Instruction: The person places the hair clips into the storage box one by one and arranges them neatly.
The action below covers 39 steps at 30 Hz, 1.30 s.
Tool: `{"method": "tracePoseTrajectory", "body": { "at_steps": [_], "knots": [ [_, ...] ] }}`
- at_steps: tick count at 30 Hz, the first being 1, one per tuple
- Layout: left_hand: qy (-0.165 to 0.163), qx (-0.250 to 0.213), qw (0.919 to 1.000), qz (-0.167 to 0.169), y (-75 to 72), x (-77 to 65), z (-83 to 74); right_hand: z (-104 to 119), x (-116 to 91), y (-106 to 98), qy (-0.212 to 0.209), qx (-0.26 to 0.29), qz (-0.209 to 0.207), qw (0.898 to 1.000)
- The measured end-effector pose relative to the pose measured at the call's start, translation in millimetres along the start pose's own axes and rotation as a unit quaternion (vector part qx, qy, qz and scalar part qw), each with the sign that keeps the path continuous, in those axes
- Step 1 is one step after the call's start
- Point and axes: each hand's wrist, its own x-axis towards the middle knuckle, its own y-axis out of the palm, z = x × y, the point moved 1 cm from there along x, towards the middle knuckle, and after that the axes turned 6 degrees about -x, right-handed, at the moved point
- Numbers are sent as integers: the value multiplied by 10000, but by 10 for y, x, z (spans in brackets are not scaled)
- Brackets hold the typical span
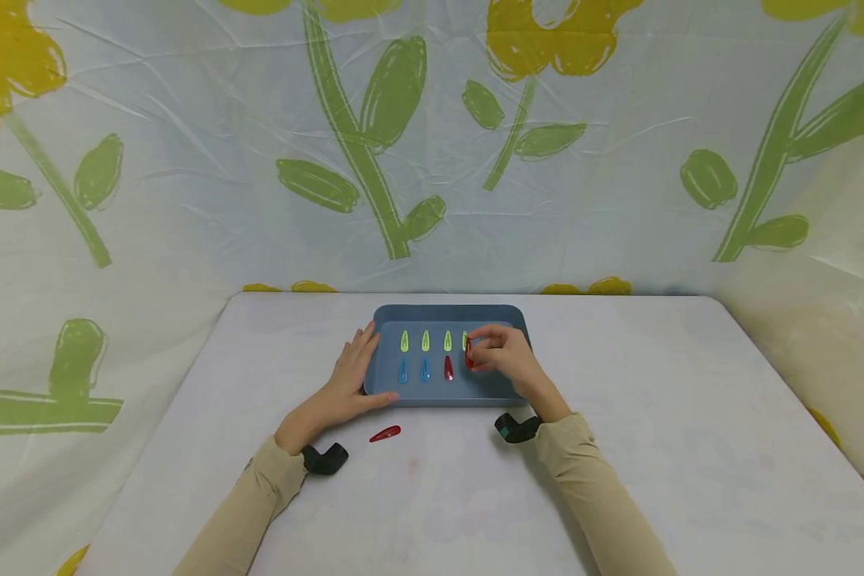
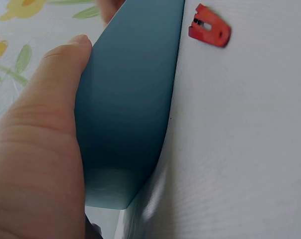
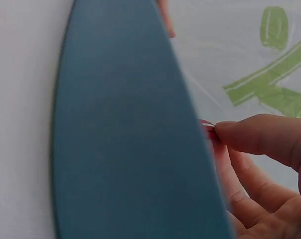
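Note:
A blue-grey tray holds several snap hair clips. Yellow-green hair clips form the far row. In the near row lie two blue hair clips and a red hair clip. My right hand pinches another red hair clip between thumb and fingertips over the tray's right part, partly covering the last yellow-green clip. The right wrist view shows that clip at the thumb tip, half hidden by the tray wall. My left hand rests against the tray's left edge, fingers extended, thumb on the near rim.
One more red hair clip lies on the white table in front of the tray, near the left wrist. Black wrist devices are worn on both arms. A flower-patterned sheet hangs behind the table.

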Motion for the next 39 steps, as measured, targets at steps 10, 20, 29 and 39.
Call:
{"method": "tracePoseTrajectory", "body": {
  "at_steps": [10, 20, 29, 39],
  "knots": [
    [93, 13, 9999, -41, 2, 6, 18, -132, 29, 44, 234, -497, -229, 9982],
    [88, 10, 10000, -32, 6, 4, 23, -116, 13, 100, 291, -1684, -389, 9845],
    [70, 12, 10000, -21, 1, 0, 17, -129, 13, 124, 285, -1885, -349, 9810],
    [56, 3, 10000, -2, -1, -2, 4, -124, -2, 134, 253, -2170, -399, 9750]
  ]
}}
